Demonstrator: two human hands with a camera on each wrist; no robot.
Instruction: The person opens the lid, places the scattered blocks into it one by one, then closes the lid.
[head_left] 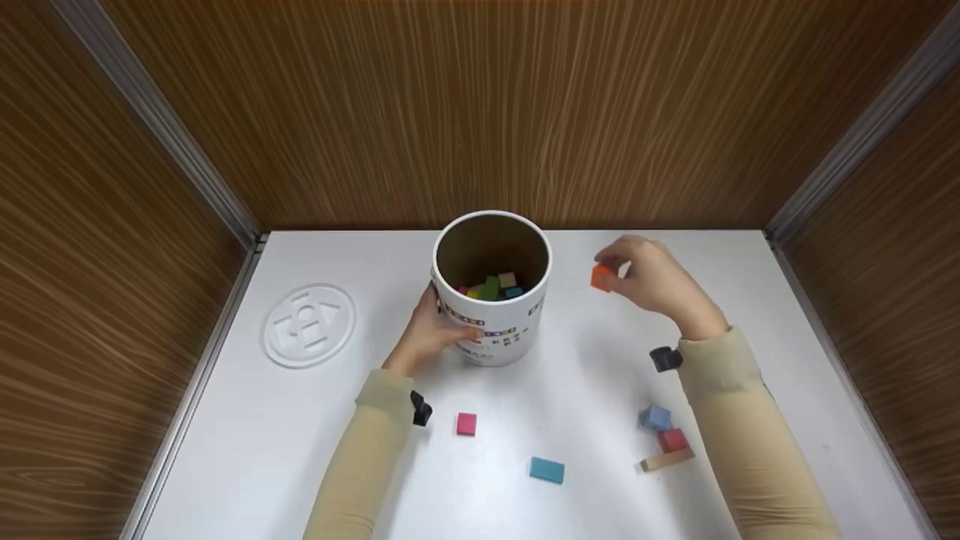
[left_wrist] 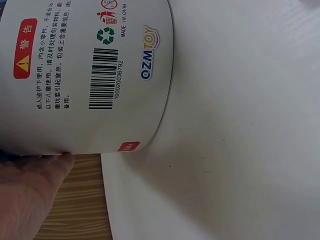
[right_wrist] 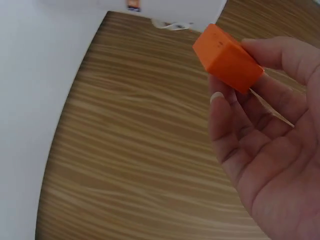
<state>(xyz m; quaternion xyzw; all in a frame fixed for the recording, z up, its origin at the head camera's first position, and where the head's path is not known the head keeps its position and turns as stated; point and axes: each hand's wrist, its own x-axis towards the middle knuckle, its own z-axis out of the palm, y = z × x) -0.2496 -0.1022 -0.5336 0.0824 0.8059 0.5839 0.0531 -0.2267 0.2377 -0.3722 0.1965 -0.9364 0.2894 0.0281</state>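
A tall white cylindrical tub with printed labels stands lidless at the back middle, several coloured blocks lying in its bottom. My left hand holds the tub's left side, thumb across the front. In the left wrist view the fingers of that hand rest along the tub's wall, beside a barcode. To the right of the tub, my right hand pinches an orange block between thumb and fingers, above the table. The right wrist view shows this orange block at the fingertips.
Left of the tub lies a round white lid with shaped cutouts. Nearer me are a pink block and a teal block. Beside my right forearm lie a blue block, a red block and a wooden strip. Wood-grain walls enclose the table.
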